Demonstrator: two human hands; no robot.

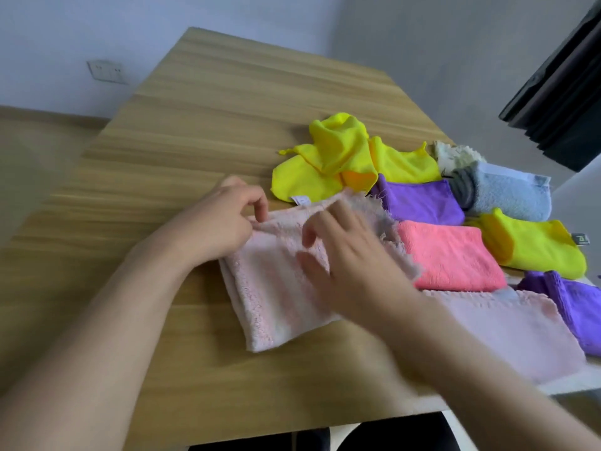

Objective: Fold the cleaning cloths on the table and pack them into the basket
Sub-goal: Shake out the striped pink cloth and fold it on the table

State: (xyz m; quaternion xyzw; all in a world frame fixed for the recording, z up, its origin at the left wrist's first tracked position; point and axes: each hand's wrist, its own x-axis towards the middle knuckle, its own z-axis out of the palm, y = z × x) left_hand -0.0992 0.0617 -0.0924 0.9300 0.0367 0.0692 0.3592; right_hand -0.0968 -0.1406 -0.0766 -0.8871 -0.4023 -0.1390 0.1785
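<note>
A pale pink fluffy cloth point(279, 297) lies partly folded on the wooden table point(201, 131) in front of me. My left hand point(224, 219) pinches its far left edge with curled fingers. My right hand point(351, 255) is blurred by motion; its fingers lie over the cloth's far right part and seem to hold the edge. To the right lie a crumpled yellow cloth point(338, 157), a purple cloth point(419, 200), a coral pink cloth point(452, 255), another yellow cloth point(536, 245), a light blue cloth point(510, 193), a second pale pink cloth point(507, 330) and a second purple cloth point(579, 304). No basket is in view.
A whitish cloth point(455, 154) lies behind the blue one. The table's near edge point(292, 428) runs below my arms. A wall socket point(107, 71) is on the far wall and a dark curtain point(566, 86) hangs at the upper right.
</note>
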